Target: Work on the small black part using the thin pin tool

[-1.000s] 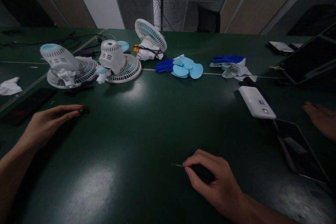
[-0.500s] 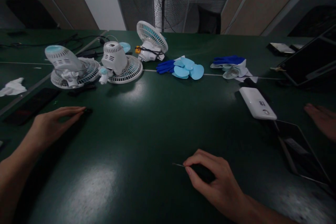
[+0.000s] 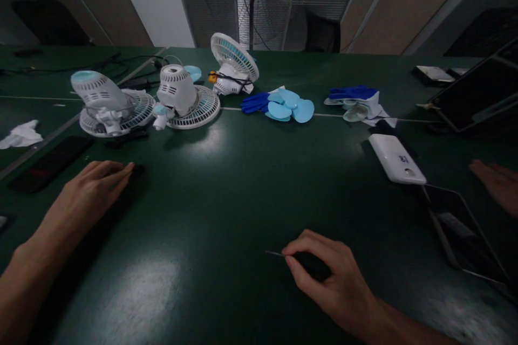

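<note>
My right hand, low right of centre, is closed in a pinch on a thin metal rod. Its tip points left, a little above the green table; whatever part lies inside the palm is hidden. At the left, my left hand rests at the tabletop with thumb and fingers together. Beside its fingertips lies a small dark thing, too dim to name; whether the fingers grip it is unclear. Beyond this hand stand two white fan heads, the left fan and the middle fan, face down on their grilles.
A third fan leans farther back. A light-blue fan blade lies beside blue gloves; more gloves lie right. A white power bank, a dark tablet and another person's hand are on the right.
My left hand has rolled over slightly, its knuckles now higher and fingers more bunched, with the forearm shifted right. My right hand and the metal rod stay practically still.
</note>
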`<state>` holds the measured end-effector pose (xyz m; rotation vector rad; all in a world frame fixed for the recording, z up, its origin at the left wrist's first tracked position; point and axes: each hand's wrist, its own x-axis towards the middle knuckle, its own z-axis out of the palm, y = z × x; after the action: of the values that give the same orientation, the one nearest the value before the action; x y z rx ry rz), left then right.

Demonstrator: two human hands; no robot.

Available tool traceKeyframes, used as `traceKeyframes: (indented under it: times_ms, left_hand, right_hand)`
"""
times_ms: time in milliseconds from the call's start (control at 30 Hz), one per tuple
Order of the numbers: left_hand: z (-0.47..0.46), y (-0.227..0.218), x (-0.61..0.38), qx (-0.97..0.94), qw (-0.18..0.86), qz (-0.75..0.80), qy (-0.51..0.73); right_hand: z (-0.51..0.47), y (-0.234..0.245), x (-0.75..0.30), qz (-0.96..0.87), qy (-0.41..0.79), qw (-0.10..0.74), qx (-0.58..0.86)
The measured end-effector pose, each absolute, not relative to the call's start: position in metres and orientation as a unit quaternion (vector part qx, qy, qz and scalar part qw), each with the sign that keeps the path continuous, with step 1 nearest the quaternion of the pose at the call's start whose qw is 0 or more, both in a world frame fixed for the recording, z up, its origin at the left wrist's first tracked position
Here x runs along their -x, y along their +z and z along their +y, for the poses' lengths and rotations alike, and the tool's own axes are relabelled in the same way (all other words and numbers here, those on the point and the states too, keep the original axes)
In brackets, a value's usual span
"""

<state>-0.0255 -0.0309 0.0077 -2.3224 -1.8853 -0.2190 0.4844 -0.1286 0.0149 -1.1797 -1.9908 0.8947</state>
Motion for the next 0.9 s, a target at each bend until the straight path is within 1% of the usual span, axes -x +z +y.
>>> traceKeyframes:
  times_ms: [200,400,533,700,800,900]
  left_hand:
    - [-0.034,0.008,0.007,0.781,0.122,-0.612,-0.034]
    - [-0.033,0.013,-0.008,0.772,0.136,-0.615,-0.081]
    - [-0.031,0.014,-0.01,0.757,0.13,-0.634,-0.092]
    - [-0.031,0.015,-0.014,0.72,0.121,-0.673,-0.122]
    - [-0.03,0.02,-0.017,0.726,0.108,-0.673,-0.09]
    - [-0.029,0.024,-0.022,0.724,0.065,-0.683,-0.072]
  right_hand:
    - [-0.128,0.017,-0.484,-0.755,0.352,0.327,0.445]
    - [-0.128,0.016,-0.484,-0.757,0.347,0.334,0.442]
    - [-0.129,0.016,-0.484,-0.757,0.344,0.34,0.439]
    - [-0.129,0.013,-0.484,-0.756,0.344,0.328,0.45]
    - [-0.129,0.012,-0.484,-0.756,0.346,0.326,0.45]
    - [-0.129,0.012,-0.483,-0.753,0.345,0.332,0.452]
